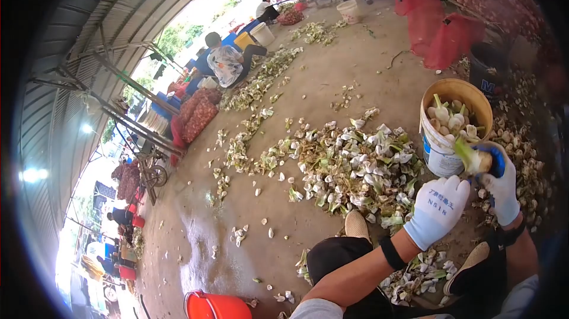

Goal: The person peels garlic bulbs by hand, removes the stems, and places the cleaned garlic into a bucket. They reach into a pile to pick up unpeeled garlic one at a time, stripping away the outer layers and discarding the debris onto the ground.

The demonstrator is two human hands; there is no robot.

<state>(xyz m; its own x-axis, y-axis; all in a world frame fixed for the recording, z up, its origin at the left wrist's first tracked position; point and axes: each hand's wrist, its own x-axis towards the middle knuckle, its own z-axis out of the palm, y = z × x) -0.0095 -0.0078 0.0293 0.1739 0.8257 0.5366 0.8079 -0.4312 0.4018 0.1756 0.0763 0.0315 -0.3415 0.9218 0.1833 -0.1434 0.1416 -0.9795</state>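
Under a curved metal roof (pixel 89 29), open to daylight at the far end. Bare concrete floor (pixel 332 76) spread wide, littered with pale husks and green stalk ends. Red mesh sacks (pixel 435 31) of garlic heaped at the far right, more sacks (pixel 198 114) by the left wall near a metal frame. Large pile of trimmings (pixel 355 168) in the middle of the floor, just in front of the knees. Seated person (pixel 225 64) at work well off by a trail of scraps, another person (pixel 265 8) farther back near a white pail (pixel 348 11). Bucket (pixel 447 126) just beyond the hands, part full of trimmed garlic heads. Orange bucket (pixel 216 306) at the bottom edge. Loose garlic (pixel 524 159) strewn to the right of the bucket. Both hands in white gloves, raised close together beside the bucket's near rim. Left hand (pixel 437 209) curled loosely, back toward the camera, fingers bent in toward the bulb; whether touching it, impossible to tell. Right hand (pixel 502 183) closed around a garlic bulb (pixel 477 160), green stalk stub pointing toward the bucket. Blue object showing at the right fingers against the bulb, too hidden to identify. Shoes (pixel 357 224) on the floor among the husks.
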